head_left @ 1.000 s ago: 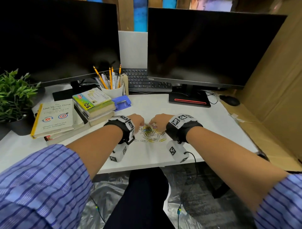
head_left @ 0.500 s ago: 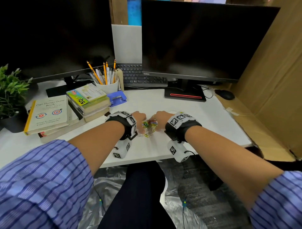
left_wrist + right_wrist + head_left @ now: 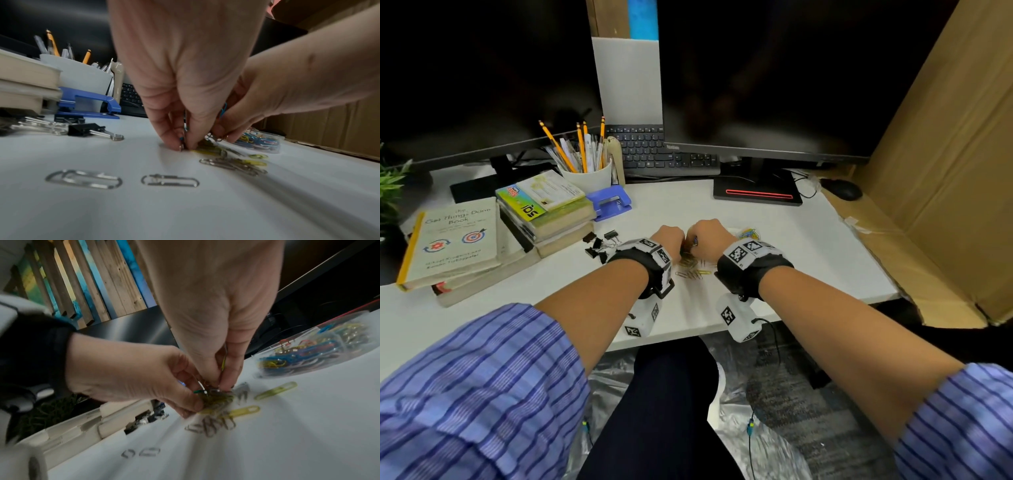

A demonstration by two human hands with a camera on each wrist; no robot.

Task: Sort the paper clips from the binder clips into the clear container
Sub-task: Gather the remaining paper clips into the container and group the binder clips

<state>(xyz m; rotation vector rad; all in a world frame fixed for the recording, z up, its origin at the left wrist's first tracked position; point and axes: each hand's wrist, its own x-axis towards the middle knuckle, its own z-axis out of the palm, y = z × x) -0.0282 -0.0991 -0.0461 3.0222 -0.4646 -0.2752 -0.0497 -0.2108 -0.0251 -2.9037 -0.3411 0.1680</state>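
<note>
White desk [image 3: 808,246] with paper clips [image 3: 234,164], binder clips [image 3: 599,243], books [image 3: 544,212].

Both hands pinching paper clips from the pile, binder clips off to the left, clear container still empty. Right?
One error: the clear plastic container is not empty. The right wrist view shows coloured paper clips inside it. The rest holds: left hand and right hand pinch at the pile; black binder clips lie left.

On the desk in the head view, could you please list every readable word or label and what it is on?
"the Get Things Done Book": cover of the white book; its author line is too blurred.
"iOS": spine of the green book.
Monitor bezel brand: too small to read.
</note>
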